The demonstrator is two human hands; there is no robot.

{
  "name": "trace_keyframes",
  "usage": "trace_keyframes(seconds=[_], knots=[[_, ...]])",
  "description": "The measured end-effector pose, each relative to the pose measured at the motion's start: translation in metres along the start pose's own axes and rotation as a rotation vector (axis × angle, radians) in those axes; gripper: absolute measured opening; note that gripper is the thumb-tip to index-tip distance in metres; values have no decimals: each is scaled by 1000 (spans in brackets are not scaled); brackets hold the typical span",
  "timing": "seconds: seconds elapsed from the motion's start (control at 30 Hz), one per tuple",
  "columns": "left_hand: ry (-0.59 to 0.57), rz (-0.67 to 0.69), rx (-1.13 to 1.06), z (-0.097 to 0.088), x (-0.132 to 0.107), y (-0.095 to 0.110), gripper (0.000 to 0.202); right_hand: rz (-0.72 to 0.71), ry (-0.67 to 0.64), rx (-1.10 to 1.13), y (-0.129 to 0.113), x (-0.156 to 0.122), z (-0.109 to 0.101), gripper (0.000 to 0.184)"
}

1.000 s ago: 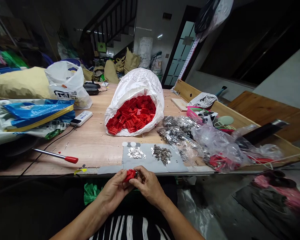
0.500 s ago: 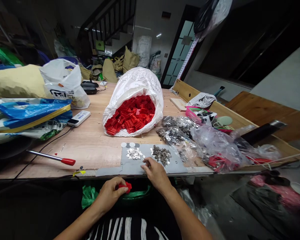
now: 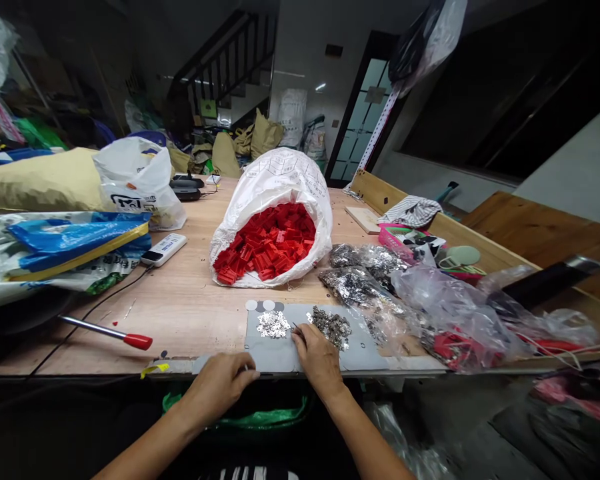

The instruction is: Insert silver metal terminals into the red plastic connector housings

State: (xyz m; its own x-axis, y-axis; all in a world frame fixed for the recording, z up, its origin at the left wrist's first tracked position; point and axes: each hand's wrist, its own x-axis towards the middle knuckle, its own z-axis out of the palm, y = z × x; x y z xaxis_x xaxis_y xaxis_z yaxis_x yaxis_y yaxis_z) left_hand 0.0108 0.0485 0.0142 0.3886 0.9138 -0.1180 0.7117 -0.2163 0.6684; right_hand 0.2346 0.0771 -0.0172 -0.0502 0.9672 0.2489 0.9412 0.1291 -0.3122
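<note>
At the table's front edge, my left hand (image 3: 221, 381) is closed with thumb and fingers together; what it holds, if anything, cannot be made out. My right hand (image 3: 320, 359) pinches a small thin metal piece (image 3: 296, 327) above the grey mat (image 3: 290, 360). It is between a pile of bright silver metal pieces (image 3: 273, 325) on its left and a pile of darker metal pieces (image 3: 333, 325) on its right. Behind the mat lies a white woven sack (image 3: 285, 170), its mouth facing me and full of red plastic parts (image 3: 270, 243).
Clear plastic bags of metal parts (image 3: 357, 283) crowd the right side near a pink basket (image 3: 395, 241). A lever with a red handle (image 3: 137, 341) juts in at left, near a white power bank (image 3: 165, 250) with a cable. A green bag (image 3: 265, 419) hangs below the table edge.
My left hand has risen from below the edge to the mat's front, and the red part it held no longer shows. My right hand remains between the piles, now with a small piece visible.
</note>
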Motion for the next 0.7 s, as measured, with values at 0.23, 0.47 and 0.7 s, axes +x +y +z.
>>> trace_keyframes(seconds=[0.23,0.47,0.7], knots=[[629,-65,74,-25,95,-5,46,-97,177,144,11,-8,16,24],[771,-318,69,-35,147,-31,43,-132,246,169,16,-10,21,26],[772,-228,-126,-30,144,-35,36,-180,312,275,20,-11,25,25]])
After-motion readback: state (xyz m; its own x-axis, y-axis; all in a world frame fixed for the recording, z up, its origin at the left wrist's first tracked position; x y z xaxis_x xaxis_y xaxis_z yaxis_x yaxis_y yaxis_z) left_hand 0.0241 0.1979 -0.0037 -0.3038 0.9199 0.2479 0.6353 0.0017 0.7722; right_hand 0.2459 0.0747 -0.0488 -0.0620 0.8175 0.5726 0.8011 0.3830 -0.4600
